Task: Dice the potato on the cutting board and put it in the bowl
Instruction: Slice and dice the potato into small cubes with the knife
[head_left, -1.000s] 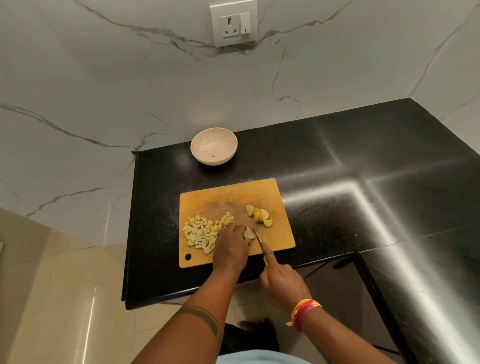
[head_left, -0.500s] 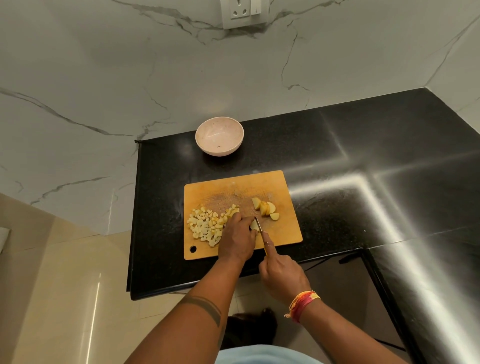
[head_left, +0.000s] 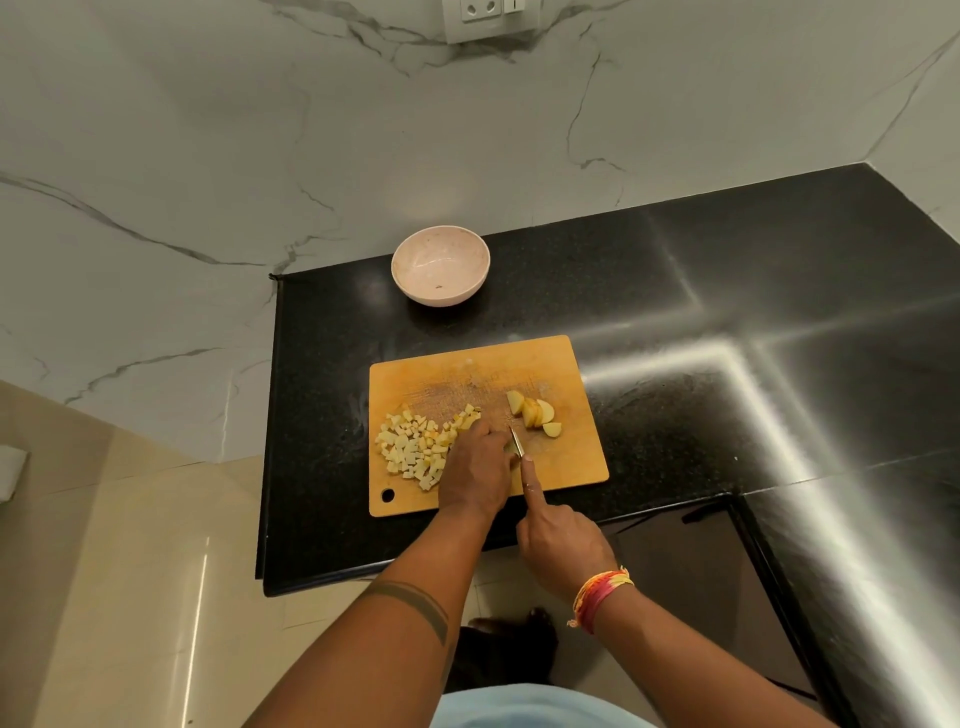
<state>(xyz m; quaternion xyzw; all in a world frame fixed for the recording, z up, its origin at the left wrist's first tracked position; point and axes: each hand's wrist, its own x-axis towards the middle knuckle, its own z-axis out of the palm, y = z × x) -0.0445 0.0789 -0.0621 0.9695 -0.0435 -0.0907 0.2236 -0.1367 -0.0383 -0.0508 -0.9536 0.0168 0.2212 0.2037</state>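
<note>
Right hand (head_left: 563, 540) grips knife (head_left: 516, 442), forefinger along its back, blade pointing 11 o'clock. Left hand (head_left: 478, 467) curls over a hidden potato piece touching the blade's left. Uncut wedges (head_left: 535, 413) at 1 o'clock; dice (head_left: 415, 447) at 9; bowl (head_left: 440, 265) at 12, no potato in it.

Diced potato (head_left: 415, 447) and wedges (head_left: 535, 414) lie on board (head_left: 566, 457); bowl (head_left: 440, 265) seemingly empty.

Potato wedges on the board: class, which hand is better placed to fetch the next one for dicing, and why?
Left. The right hand grips the knife, forefinger along the blade. The left hand holds only the piece being cut, so it can let go and reach the wedges just beyond the blade.
</note>
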